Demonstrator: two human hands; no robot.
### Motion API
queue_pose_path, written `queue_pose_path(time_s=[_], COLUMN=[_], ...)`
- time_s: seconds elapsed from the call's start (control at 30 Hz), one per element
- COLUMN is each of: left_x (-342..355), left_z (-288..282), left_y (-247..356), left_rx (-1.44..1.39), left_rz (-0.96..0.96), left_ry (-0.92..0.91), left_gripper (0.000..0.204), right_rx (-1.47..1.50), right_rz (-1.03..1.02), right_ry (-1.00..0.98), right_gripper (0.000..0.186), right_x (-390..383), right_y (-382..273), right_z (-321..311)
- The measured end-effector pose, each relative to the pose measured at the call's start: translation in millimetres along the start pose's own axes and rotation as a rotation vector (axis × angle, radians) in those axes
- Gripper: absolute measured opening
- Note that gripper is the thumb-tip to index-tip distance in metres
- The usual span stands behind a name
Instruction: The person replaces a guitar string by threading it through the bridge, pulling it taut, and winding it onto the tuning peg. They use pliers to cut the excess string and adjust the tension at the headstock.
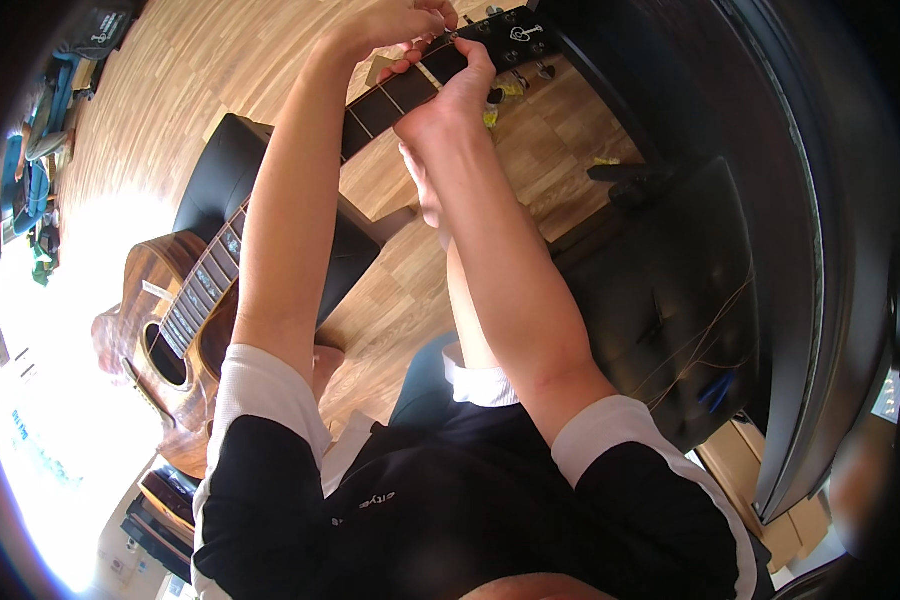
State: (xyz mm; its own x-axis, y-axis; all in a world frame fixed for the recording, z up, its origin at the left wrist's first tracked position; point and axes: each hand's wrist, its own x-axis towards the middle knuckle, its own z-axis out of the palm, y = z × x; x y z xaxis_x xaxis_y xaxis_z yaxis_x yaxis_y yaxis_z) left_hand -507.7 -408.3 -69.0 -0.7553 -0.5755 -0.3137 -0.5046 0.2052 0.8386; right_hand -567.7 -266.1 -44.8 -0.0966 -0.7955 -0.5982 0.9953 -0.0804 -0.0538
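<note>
Light wood floor [210,45] spreads out below you. Your brown guitar [148,312] has its body on your left, and its neck runs under your left arm to the black headstock [515,38]. Your right hand [453,95] wraps around the neck near the top. Your left hand [398,22] is close beside it, fingers bent; I can't tell if they pinch anything. Small tuning pegs [545,71] stick out.
</note>
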Motion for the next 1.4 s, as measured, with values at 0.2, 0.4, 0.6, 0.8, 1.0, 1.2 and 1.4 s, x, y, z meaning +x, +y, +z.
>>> queue_pose_path(time_s=[0.2,0.4,0.6,0.8,1.0,1.2,1.4], left_x=[-6,-9,-8,-10,-1,-6,-2], left_z=[4,2,-2,1,-1,6,4], left_y=[11,19,3,16,-10,21,-9], left_rx=[0.026,0.061,-0.010,0.054,-0.096,0.059,0.014], left_rz=[0.065,-0.009,0.047,-0.083,0.051,-0.146,0.157], left_ry=[0.042,-0.031,0.054,-0.091,0.021,-0.001,0.070], left_gripper=[0.024,0.025,0.016,0.021,0.026,0.026,0.029], right_rx=[-0.007,-0.005,-0.009,-0.024,-0.063,-0.093,-0.083], right_rz=[0.009,0.003,0.010,-0.001,0.002,-0.018,-0.006], right_ry=[-0.030,-0.052,-0.053,-0.029,-0.071,-0.035,-0.042], right_gripper=[0.029,0.030,0.031,0.035,0.044,0.041,0.036], right_x=[3,8,2,1,4,4,1], right_y=[-3,-4,0,-5,0,-4,2], right_z=[-4,-8,-3,-3,-5,-5,-1])
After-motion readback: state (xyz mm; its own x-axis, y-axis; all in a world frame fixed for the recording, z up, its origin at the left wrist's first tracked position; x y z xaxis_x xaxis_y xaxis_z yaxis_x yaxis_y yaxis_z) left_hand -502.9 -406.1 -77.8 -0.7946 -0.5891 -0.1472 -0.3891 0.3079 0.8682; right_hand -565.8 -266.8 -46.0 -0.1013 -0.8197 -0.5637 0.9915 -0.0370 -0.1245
